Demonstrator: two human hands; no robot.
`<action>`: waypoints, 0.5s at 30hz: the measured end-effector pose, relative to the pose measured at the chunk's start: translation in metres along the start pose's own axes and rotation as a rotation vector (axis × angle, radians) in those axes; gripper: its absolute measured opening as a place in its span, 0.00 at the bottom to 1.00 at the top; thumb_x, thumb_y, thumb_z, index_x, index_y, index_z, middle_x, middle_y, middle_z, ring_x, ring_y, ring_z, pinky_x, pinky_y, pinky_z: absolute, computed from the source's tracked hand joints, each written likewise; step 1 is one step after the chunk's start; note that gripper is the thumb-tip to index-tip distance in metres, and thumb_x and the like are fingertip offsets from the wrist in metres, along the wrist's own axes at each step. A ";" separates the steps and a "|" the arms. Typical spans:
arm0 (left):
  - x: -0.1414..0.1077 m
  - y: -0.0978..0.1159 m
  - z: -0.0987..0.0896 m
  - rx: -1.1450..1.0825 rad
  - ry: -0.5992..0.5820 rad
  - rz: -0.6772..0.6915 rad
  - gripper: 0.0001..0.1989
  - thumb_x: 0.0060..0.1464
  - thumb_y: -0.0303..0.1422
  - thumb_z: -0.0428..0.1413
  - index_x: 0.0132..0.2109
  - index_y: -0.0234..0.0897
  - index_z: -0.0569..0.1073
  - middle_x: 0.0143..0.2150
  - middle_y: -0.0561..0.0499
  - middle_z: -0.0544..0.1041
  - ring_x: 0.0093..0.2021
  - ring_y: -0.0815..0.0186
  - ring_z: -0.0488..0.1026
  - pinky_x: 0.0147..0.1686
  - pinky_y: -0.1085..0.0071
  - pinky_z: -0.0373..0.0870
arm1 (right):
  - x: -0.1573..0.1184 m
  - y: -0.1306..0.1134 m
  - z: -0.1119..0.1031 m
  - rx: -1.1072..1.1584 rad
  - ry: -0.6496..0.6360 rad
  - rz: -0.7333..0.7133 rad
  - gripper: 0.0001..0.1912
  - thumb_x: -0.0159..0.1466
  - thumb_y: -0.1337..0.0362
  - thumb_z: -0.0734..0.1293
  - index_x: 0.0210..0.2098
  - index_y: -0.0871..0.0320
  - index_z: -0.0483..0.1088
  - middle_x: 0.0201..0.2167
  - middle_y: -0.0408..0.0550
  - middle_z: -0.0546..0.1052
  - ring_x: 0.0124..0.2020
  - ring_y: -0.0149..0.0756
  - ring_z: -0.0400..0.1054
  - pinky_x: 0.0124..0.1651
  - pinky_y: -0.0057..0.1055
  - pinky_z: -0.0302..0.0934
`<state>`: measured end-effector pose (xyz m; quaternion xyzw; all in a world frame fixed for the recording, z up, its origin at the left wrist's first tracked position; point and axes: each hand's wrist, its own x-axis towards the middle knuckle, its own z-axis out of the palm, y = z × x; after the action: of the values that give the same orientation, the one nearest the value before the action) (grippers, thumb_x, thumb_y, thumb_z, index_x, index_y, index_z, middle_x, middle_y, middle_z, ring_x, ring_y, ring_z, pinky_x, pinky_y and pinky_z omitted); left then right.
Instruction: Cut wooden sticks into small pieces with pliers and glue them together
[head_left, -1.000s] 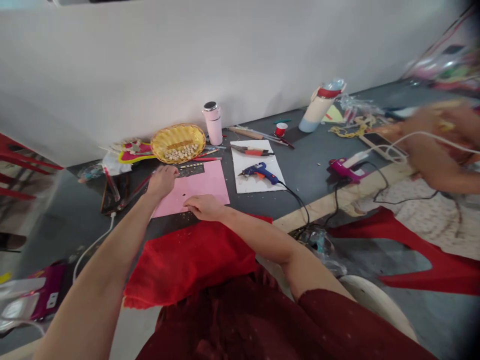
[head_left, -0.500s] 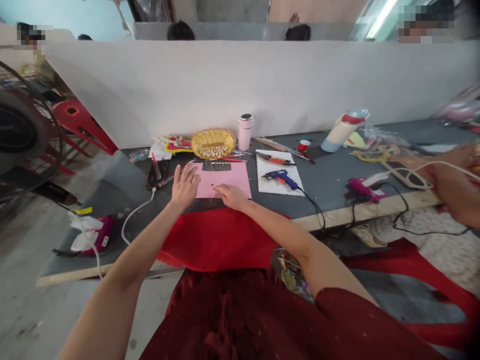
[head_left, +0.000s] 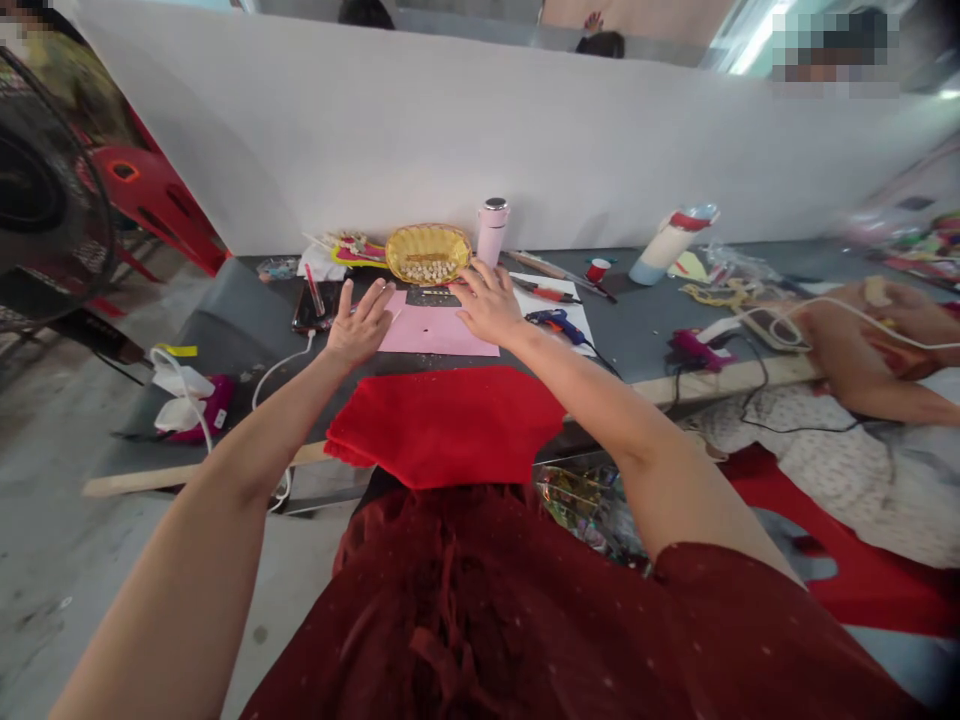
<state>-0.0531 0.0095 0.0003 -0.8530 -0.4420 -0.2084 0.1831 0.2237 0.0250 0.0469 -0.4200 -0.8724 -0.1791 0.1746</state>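
Right hand point(head_left: 489, 305): shifted toward far edge of table point(head_left: 630, 345), fingers spread | left hand point(head_left: 360, 328): fingers extended | pink sheet point(head_left: 442, 340): near front edge

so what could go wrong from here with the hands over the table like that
The blue glue gun lies close to the right hand; if hot, it might burn the skin. The pink bottle stands just behind that hand, so a knock could topple it. A small dark speck shows on the pink sheet and, if loose, might get brushed away.
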 end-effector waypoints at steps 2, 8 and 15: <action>0.004 -0.003 -0.001 0.020 -0.024 0.041 0.17 0.61 0.25 0.41 0.47 0.38 0.73 0.69 0.49 0.52 0.70 0.60 0.41 0.66 0.45 0.25 | 0.004 0.001 -0.005 -0.030 0.003 -0.027 0.23 0.66 0.63 0.58 0.59 0.60 0.60 0.65 0.55 0.54 0.68 0.52 0.36 0.64 0.56 0.34; 0.033 -0.008 -0.001 0.051 -0.004 0.104 0.19 0.61 0.25 0.40 0.47 0.37 0.74 0.69 0.47 0.53 0.70 0.60 0.44 0.66 0.44 0.28 | 0.025 0.017 -0.004 -0.066 -0.053 -0.035 0.21 0.67 0.67 0.52 0.59 0.59 0.60 0.66 0.53 0.54 0.69 0.47 0.33 0.65 0.57 0.28; 0.061 -0.012 0.010 0.034 0.019 0.069 0.19 0.60 0.25 0.41 0.50 0.37 0.73 0.68 0.45 0.56 0.70 0.58 0.45 0.66 0.43 0.28 | 0.035 0.043 0.016 -0.041 -0.035 0.029 0.23 0.67 0.67 0.52 0.61 0.63 0.57 0.67 0.57 0.52 0.69 0.46 0.34 0.66 0.53 0.31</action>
<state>-0.0289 0.0625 0.0246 -0.8625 -0.4143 -0.2025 0.2085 0.2346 0.0808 0.0555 -0.4393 -0.8653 -0.1868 0.1532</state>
